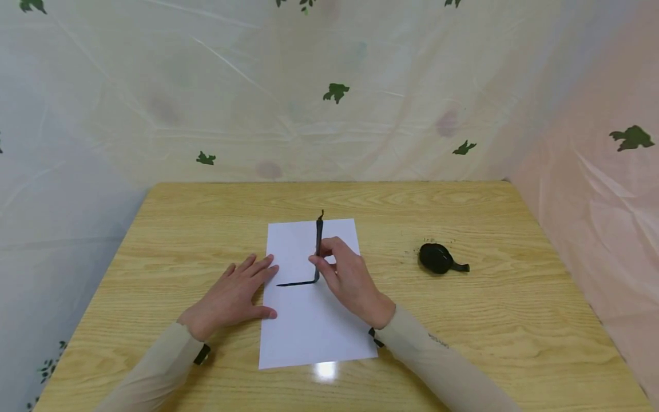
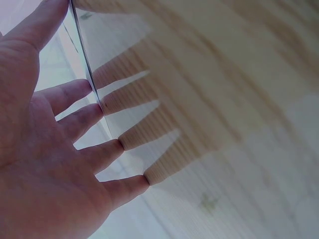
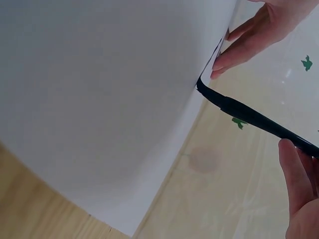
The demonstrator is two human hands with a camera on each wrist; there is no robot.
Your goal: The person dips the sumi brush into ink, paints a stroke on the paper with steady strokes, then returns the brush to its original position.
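- Clock reference: head view, 12 at the table's far edge.
- Brush (image 1: 319, 233) near-upright over the paper (image 1: 314, 337), its tip touching the 3 o'clock end of a black stroke (image 1: 295, 284); ink dish (image 1: 435, 258) well apart, between 2 and 3 o'clock of the tip.
- Risk: smear. The stroke's 9 o'clock end lies near the left fingertips; if the ink is wet, a slide toward 3 would probably drag it.
- Risk: blot. Bristles look bent in the right-wrist view; more pressure or a pause could spread ink.
- Risk: paper twist. Steadied by fingers at its 9 o'clock edge only, so brush drag might pivot it.
- Left hand (image 1: 231, 297): palm down, fingers spread wide, thumb and index tips on the paper.
- Right hand (image 1: 352, 283): reaching in from 4 o'clock, thumb and fingers pinching the brush handle.
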